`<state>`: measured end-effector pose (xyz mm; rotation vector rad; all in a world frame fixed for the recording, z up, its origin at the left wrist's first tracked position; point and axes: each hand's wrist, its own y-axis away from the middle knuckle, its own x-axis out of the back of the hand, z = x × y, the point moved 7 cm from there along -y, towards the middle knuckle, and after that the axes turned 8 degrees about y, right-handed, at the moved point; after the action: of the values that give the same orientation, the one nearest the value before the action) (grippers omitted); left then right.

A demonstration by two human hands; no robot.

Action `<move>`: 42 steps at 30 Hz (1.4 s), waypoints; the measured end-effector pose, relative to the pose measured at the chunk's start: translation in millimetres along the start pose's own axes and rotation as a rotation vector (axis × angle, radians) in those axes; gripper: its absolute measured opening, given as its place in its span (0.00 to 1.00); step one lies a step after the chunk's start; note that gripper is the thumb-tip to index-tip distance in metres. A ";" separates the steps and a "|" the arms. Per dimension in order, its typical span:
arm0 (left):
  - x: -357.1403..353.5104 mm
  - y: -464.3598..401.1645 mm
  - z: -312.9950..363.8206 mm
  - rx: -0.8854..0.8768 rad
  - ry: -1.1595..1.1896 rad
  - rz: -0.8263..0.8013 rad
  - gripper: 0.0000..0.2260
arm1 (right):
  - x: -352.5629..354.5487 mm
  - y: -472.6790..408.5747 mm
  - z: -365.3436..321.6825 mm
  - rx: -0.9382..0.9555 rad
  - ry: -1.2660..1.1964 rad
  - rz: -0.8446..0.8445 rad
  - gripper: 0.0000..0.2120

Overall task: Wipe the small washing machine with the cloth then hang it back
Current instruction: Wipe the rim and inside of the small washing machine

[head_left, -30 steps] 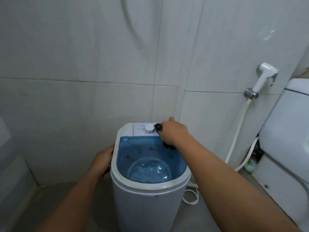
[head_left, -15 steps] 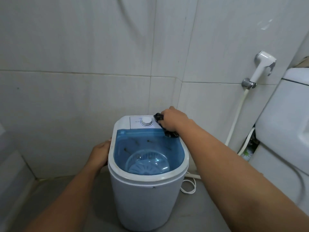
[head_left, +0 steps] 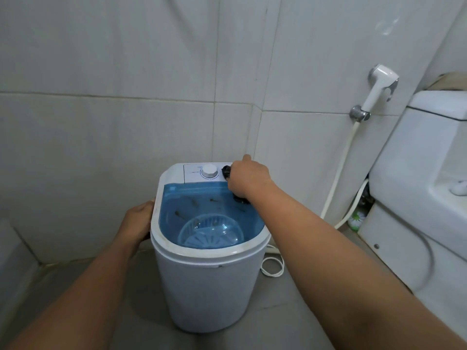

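The left hand [head_left: 137,222] is curled around the left side of the small washing machine [head_left: 209,286], fingers wrapped under its white rim and gripping it. The machine stands upright on the grey floor [head_left: 290,311] in the corner of a tiled room, its body a white, slightly tapered drum. Its top is open to view: a translucent blue tub [head_left: 209,213] with a ribbed, basket-like piece at the bottom and a few dark specks on the inner wall. The white rim looks faintly yellowed along its front edge. A loop of white cord [head_left: 274,267] lies on the floor just beside the machine's right side.

Farther back, the right hand [head_left: 249,176] is closed on a dark cloth [head_left: 226,172], pressing it against the rear right of the machine's top, at the white control panel. Bits of the cloth show at either side of the hand, one just beside the round white dial [head_left: 209,171].

Beyond, a white spray nozzle [head_left: 379,88] hangs on the tiled wall [head_left: 101,72], its hose running down. A white toilet [head_left: 424,198] stands to the right.
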<state>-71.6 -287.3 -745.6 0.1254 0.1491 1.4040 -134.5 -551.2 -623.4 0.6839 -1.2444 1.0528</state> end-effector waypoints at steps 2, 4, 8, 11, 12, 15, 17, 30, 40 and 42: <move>0.8 1.7 1.3 -0.011 -0.022 0.011 0.11 | 2.0 -7.1 3.0 -0.025 -0.025 0.006 0.18; 1.6 4.1 3.7 -0.024 -0.066 0.015 0.11 | 3.3 -16.3 11.3 -0.034 -0.125 -0.008 0.18; 1.9 5.6 6.7 -0.040 -0.086 0.017 0.13 | -1.1 -12.3 37.7 0.024 -0.377 -0.080 0.18; 2.1 5.5 4.4 -0.050 -0.076 0.027 0.13 | -17.1 18.1 66.5 0.009 -0.636 -0.055 0.13; 2.4 5.5 3.5 -0.048 -0.071 0.029 0.12 | -25.1 30.7 76.3 -0.020 -0.730 -0.043 0.11; 2.7 6.8 3.3 -0.034 -0.057 0.033 0.12 | -45.5 60.6 96.8 -0.065 -0.867 -0.028 0.10; 2.0 7.8 3.0 -0.025 -0.045 0.034 0.12 | -48.4 64.3 98.9 -0.065 -0.873 -0.038 0.11; -0.8 12.4 3.2 -0.021 0.002 0.049 0.09 | -36.7 36.7 88.1 -0.074 -0.751 -0.086 0.12; 0.7 5.2 -0.1 -0.008 -0.036 0.066 0.10 | -33.7 64.6 67.9 -0.187 -0.521 0.132 0.29; 0.4 4.5 -2.1 -0.004 -0.020 0.065 0.10 | -36.1 44.7 66.1 -0.212 -0.511 0.184 0.26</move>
<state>-76.3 -286.3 -746.9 0.1421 0.1266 1.4673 -202.0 -601.0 -648.6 0.7062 -1.8620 0.9016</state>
